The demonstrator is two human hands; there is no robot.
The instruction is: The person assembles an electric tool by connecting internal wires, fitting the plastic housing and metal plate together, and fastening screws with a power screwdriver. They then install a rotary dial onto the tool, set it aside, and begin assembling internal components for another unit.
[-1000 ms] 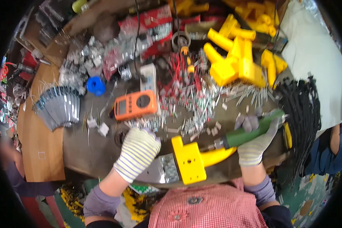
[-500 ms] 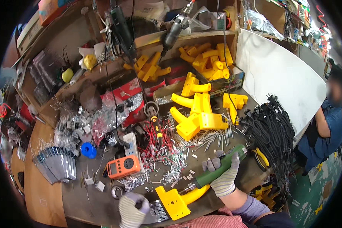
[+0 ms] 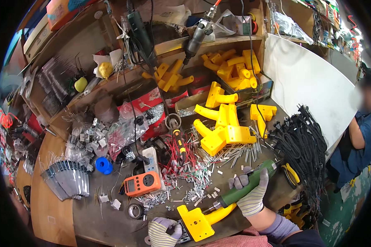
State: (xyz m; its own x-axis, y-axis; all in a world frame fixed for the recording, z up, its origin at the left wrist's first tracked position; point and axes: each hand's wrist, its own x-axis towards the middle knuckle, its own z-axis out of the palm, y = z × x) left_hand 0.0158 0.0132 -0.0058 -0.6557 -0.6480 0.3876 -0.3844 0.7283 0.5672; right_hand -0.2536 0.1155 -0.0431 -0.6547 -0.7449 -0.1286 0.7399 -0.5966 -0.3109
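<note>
My right hand [image 3: 253, 201], in a striped glove with grey fingertips, is wrapped round a green electric screwdriver [image 3: 247, 184]. The screwdriver's tip points left and down, close above a yellow plastic handle [image 3: 198, 224] with a flat, holed block. Out of the block's left side comes a perforated metal plate [image 3: 185, 231]. My left hand [image 3: 164, 232], gloved the same way, is closed on that plate and covers much of it. The handle's curved grip passes just below the screwdriver, beside my right wrist.
Loose screws and small parts surround an orange meter [image 3: 143, 184]. Yellow handles [image 3: 224, 131] are piled behind, with black cords [image 3: 301, 144] and yellow pliers [image 3: 292, 175] at the right. Flat metal blades [image 3: 68, 179] lie left. Tools hang above; a person [image 3: 358, 123] is at far right.
My left hand has come closer to the yellow block and now covers more of the metal plate. The whole view has shifted a little; my right hand keeps the screwdriver at the handle.
</note>
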